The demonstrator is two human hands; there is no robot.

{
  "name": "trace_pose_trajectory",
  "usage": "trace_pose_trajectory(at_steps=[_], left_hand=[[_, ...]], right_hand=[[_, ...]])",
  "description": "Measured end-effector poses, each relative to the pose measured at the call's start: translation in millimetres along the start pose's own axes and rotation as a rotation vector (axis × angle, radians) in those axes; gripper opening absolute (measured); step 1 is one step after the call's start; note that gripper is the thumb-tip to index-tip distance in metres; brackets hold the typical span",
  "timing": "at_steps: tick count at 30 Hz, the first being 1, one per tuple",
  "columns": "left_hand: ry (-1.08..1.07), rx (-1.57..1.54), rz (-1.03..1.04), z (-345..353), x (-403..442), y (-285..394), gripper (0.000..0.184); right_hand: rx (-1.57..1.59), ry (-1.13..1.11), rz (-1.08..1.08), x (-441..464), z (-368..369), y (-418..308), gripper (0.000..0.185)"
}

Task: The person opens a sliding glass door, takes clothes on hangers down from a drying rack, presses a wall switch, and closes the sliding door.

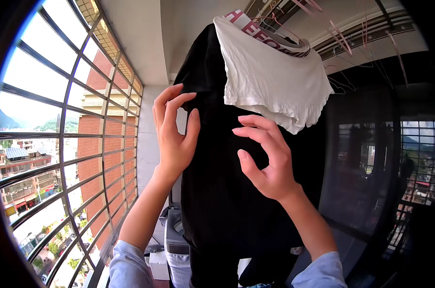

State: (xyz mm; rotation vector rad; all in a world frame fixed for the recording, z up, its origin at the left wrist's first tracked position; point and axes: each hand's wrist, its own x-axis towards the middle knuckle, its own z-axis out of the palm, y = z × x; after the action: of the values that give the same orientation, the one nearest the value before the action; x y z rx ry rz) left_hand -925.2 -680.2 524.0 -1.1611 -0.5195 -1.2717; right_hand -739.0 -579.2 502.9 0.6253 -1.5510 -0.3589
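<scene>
A long black garment (236, 192) hangs in front of me. My left hand (174, 129) is raised at its upper left edge, fingers bent and thumb apart; whether the fingertips touch the cloth I cannot tell. Before the middle of the black cloth is my right hand (270, 158), its fingers curved and spread with nothing between them. Above it hangs a wrinkled white garment (270, 72) with a red-and-white lettered band (256, 31) at its top. The white hem is close above my right fingertips.
Pink wire hangers (339, 36) hang from ceiling rails at upper right. A barred window (64, 134) runs along the left, with buildings outside. Below, behind the black garment, stands a grey-and-white appliance or bin (176, 245). Dark reflective glass panels (361, 168) are on the right.
</scene>
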Motion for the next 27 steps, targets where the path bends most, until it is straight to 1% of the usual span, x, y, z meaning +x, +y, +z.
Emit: trace_pose_trajectory(at_steps=[2,3,5,6,7,8,10,11,12,14,16,17,19,20,21,23,25,27], left_hand=[[-0.012,0.004,0.024,6,6,0,0.030],[-0.011,0.033,0.062,11,23,4,0.034],[-0.035,0.091,0.074,15,31,7,0.041],[-0.063,0.001,0.045,24,45,4,0.049],[-0.090,-0.019,0.042,31,52,4,0.053],[-0.098,-0.027,0.054,44,65,8,0.054],[-0.130,-0.003,0.028,47,78,-4,0.056],[-0.171,-0.123,-0.059,59,95,-11,0.058],[-0.166,-0.120,-0.069,64,97,-16,0.058],[-0.124,-0.107,-0.030,72,118,-21,0.059],[-0.141,-0.031,-0.088,91,124,-40,0.060],[-0.161,-0.029,-0.092,100,134,-53,0.060],[-0.196,-0.173,-0.218,100,136,-41,0.061],[-0.145,-0.120,-0.144,100,147,-46,0.059],[-0.132,-0.075,-0.105,112,140,-59,0.058],[-0.130,-0.036,-0.094,118,144,-59,0.051],[-0.162,-0.050,-0.115,118,143,-51,0.048],[-0.199,-0.042,-0.093,121,140,-51,0.046]], right_hand=[[-0.004,0.020,-0.025,5,-4,3,0.031],[-0.089,0.067,-0.067,19,-8,12,0.030],[-0.149,0.070,-0.091,25,-12,18,0.032],[-0.221,0.093,-0.094,30,-19,28,0.034],[-0.265,0.111,-0.112,43,-19,42,0.035],[-0.355,0.123,-0.111,55,-26,59,0.042],[-0.403,0.138,-0.092,65,-18,79,0.044],[-0.451,0.163,-0.082,71,-25,84,0.046],[-0.447,0.129,-0.067,70,-27,83,0.048],[-0.471,0.161,-0.072,84,-29,93,0.049],[-0.494,0.140,-0.011,86,-25,104,0.052],[-0.491,0.154,-0.052,96,-27,103,0.052],[-0.482,0.132,-0.002,93,-24,112,0.054],[-0.513,0.144,-0.008,97,-21,117,0.054],[-0.513,0.143,-0.007,89,-16,124,0.054],[-0.510,0.155,-0.001,104,-17,126,0.054],[-0.486,0.144,0.028,105,-19,125,0.055],[-0.482,0.154,0.048,104,-16,130,0.055]])
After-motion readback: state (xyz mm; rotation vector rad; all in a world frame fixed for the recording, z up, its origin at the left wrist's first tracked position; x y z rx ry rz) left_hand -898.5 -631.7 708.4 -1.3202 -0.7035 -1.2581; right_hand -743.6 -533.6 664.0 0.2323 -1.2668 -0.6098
